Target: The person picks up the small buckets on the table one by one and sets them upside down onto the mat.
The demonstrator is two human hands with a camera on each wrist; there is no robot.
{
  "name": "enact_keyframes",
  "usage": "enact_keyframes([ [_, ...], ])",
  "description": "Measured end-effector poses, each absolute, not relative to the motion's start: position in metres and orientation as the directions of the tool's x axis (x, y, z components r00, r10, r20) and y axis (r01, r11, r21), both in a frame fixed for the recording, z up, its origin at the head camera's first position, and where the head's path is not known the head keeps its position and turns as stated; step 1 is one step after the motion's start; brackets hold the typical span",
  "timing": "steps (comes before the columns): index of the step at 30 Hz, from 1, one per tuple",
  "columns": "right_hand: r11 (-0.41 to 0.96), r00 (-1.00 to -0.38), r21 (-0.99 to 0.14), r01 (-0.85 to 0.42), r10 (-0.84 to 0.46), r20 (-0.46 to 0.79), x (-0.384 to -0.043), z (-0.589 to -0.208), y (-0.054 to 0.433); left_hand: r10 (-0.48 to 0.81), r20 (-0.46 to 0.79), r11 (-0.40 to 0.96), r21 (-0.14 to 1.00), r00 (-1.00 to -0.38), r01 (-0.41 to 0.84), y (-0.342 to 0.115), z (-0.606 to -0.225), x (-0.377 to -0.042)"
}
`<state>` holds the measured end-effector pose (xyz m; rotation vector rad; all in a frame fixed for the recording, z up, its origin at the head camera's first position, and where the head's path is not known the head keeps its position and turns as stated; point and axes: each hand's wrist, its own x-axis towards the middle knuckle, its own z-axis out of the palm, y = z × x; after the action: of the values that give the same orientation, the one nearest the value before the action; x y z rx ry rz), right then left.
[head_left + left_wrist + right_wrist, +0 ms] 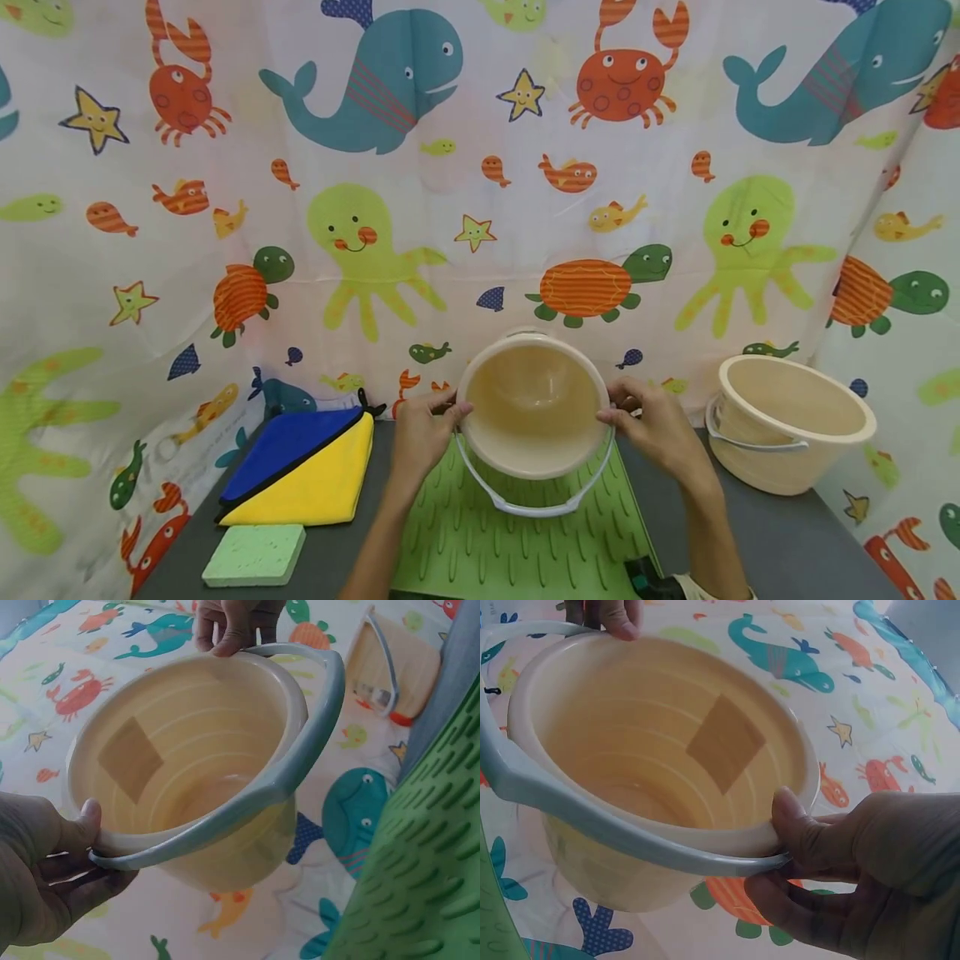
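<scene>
A cream plastic bucket [532, 408] is held up above a green ribbed mat [517, 550], its opening tilted toward the head camera. My left hand [423, 437] pinches the rim on the left side, thumb over the edge and fingers beneath. On the opposite side my right hand [660, 425] grips the rim the same way. A pale blue-grey handle [536, 508] hangs below the opening in the head view. Both wrist views show the bucket's ringed inner wall, where nothing lies. A square darker patch [131, 760] shows on that wall.
A second cream bucket [795, 425] with its handle down stands at the right. At the left lie a blue and yellow cloth [307, 471] and a light green sponge [255, 556]. A sea-animal print curtain [480, 275] hangs behind the dark grey table [772, 550].
</scene>
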<state>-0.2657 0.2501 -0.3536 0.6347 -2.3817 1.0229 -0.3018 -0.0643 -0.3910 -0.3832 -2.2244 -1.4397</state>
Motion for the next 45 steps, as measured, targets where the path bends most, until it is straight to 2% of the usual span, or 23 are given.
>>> enact_keyframes([
  [4,0.602,-0.721,-0.482,-0.636,-0.243,0.648,-0.269,-0.356,0.246,0.009,0.547,0.407,0.762,-0.837,0.503,-0.066,-0.385,-0.3],
  [7,0.614,-0.654,-0.402,-0.679,-0.258,0.711,-0.272,-0.358,0.238,0.026,0.615,0.378,0.724,-0.788,0.577,-0.066,-0.381,-0.298],
  [12,0.634,-0.573,-0.302,-0.712,-0.277,0.771,-0.277,-0.36,0.223,0.04,0.781,0.45,0.543,-0.624,0.709,-0.067,-0.373,-0.294],
  [15,0.629,-0.565,-0.299,-0.717,-0.273,0.779,-0.281,-0.364,0.216,0.031,0.848,0.492,0.448,-0.529,0.746,-0.071,-0.369,-0.294],
  [18,0.66,-0.572,-0.286,-0.694,-0.266,0.776,-0.284,-0.368,0.208,0.018,0.885,0.496,0.396,-0.465,0.773,-0.076,-0.369,-0.295],
  [21,0.708,-0.582,-0.263,-0.656,-0.251,0.774,-0.283,-0.372,0.197,0.01,0.904,0.489,0.368,-0.427,0.791,-0.078,-0.37,-0.297],
  [25,0.77,-0.544,-0.177,-0.613,-0.249,0.801,-0.283,-0.376,0.179,0.008,0.923,0.495,0.33,-0.385,0.803,-0.079,-0.371,-0.297],
  [31,0.785,-0.371,0.006,-0.619,-0.299,0.879,-0.284,-0.374,0.156,0.03,0.943,0.548,0.262,-0.331,0.794,-0.083,-0.37,-0.295],
  [34,0.763,-0.315,0.064,-0.643,-0.34,0.886,-0.283,-0.374,0.145,0.083,0.94,0.573,0.226,-0.33,0.788,-0.086,-0.37,-0.295],
  [41,0.757,-0.361,0.012,-0.653,-0.325,0.874,-0.282,-0.379,0.129,0.201,0.934,0.566,0.135,-0.295,0.813,-0.103,-0.37,-0.298],
  [45,0.761,-0.389,-0.007,-0.649,-0.324,0.862,-0.282,-0.382,0.125,0.282,0.913,0.554,0.095,-0.294,0.827,-0.113,-0.368,-0.299],
])
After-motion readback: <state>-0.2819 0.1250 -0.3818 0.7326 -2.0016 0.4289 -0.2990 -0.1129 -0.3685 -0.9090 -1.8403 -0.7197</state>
